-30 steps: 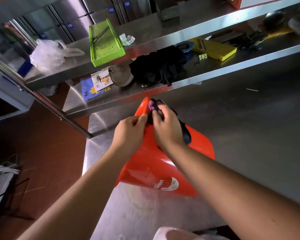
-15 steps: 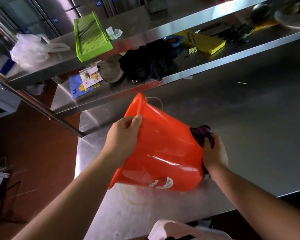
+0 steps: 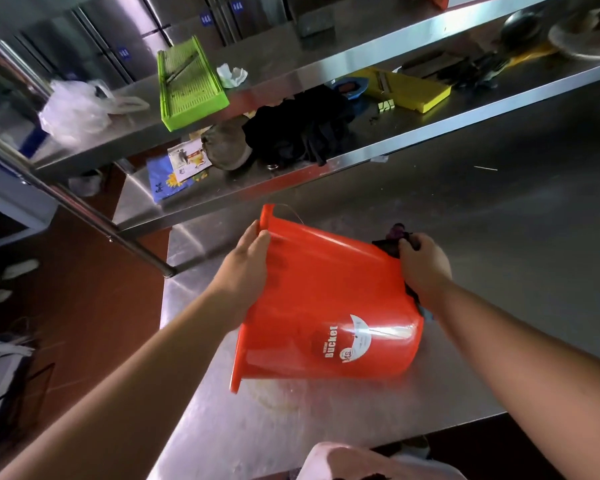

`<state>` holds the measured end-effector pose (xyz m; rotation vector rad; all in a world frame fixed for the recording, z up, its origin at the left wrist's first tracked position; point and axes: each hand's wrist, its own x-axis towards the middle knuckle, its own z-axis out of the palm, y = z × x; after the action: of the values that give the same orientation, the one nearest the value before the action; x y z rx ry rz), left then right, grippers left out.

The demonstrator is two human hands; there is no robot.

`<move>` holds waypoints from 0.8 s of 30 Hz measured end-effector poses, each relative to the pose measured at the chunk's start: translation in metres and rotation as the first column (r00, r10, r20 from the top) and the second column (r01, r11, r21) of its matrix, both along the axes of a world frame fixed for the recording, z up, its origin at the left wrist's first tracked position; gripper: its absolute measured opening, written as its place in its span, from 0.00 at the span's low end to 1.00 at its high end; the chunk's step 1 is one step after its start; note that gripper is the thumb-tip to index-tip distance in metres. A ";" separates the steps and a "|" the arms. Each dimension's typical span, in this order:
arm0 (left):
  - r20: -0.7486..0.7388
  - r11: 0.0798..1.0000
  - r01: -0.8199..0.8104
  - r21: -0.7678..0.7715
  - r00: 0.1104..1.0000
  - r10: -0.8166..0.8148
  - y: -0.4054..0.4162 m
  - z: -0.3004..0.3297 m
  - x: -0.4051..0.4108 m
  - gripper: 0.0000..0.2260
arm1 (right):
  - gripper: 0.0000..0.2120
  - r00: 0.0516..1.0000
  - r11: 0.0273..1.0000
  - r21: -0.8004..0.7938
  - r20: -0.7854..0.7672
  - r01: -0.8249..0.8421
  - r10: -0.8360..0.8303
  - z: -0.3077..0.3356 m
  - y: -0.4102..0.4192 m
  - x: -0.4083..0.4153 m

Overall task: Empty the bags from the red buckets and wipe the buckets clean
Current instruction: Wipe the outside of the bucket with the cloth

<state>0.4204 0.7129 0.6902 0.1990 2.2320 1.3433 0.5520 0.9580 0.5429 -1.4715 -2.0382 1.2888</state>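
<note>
A red bucket lies tipped on its side on the steel table, its mouth facing left and its base to the right. A white label reading "Bucket" shows on its wall. My left hand grips the rim near the top. My right hand presses a dark purple cloth against the bucket's base. The inside of the bucket is hidden.
A steel shelf runs above the table's back, holding a dark garment, a yellow slicer and paper packets. The upper shelf carries a green slicer and a clear plastic bag. Red-brown floor lies to the left.
The bucket has been turned, so its base points right. My right hand has gone with the cloth from the upper wall to the base. My left hand has kept hold of the rim.
</note>
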 end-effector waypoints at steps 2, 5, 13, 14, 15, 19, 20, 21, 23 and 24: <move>-0.002 1.000 -0.004 0.009 1.000 0.004 0.000 -0.002 0.004 0.20 | 0.09 0.999 0.999 0.032 0.043 -0.023 0.022 0.009 -0.011 -0.005; 0.055 0.998 -0.032 0.048 0.998 0.029 0.010 0.001 0.003 0.18 | 0.13 0.995 0.991 0.093 0.052 -0.093 0.088 0.038 -0.041 -0.021; 0.055 0.998 -0.010 0.061 0.998 0.007 0.036 0.004 -0.006 0.18 | 0.07 0.822 0.904 0.262 -0.386 -0.338 0.419 0.114 -0.125 -0.074; 0.055 0.998 -0.005 0.059 0.999 0.001 0.035 0.004 -0.008 0.17 | 0.06 0.800 0.882 0.307 -0.387 -0.358 0.459 0.111 -0.127 -0.072; 0.050 0.998 0.001 0.058 0.999 -0.004 0.033 0.003 -0.009 0.17 | 0.07 0.790 0.847 0.381 -0.351 -0.370 0.503 0.106 -0.126 -0.067; 0.041 0.999 -0.019 0.048 0.999 0.018 0.025 0.000 -0.013 0.18 | 0.09 0.858 0.796 0.528 -0.218 -0.297 0.465 0.062 -0.106 -0.034; 0.051 0.999 -0.031 0.032 0.998 0.030 0.023 0.001 -0.014 0.18 | 0.09 0.895 0.815 0.520 -0.191 -0.256 0.403 0.049 -0.096 -0.022; 0.057 0.999 -0.042 0.011 0.998 0.042 0.021 0.001 -0.015 0.19 | 0.09 0.930 0.831 0.512 -0.152 -0.217 0.336 0.034 -0.083 -0.008; 0.048 0.998 -0.058 -0.017 0.997 0.059 0.018 0.002 -0.016 0.20 | 0.08 0.973 0.875 0.462 -0.096 -0.143 0.210 0.002 -0.056 0.023; 0.033 0.998 -0.064 -0.027 0.997 0.065 0.019 0.002 -0.015 0.19 | 0.09 0.987 0.914 0.394 -0.084 -0.093 0.136 -0.010 -0.046 0.038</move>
<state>0.4058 0.7317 0.6924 0.0947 2.2434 1.3403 0.5897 0.9120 0.5328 -1.0912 -2.1759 0.9067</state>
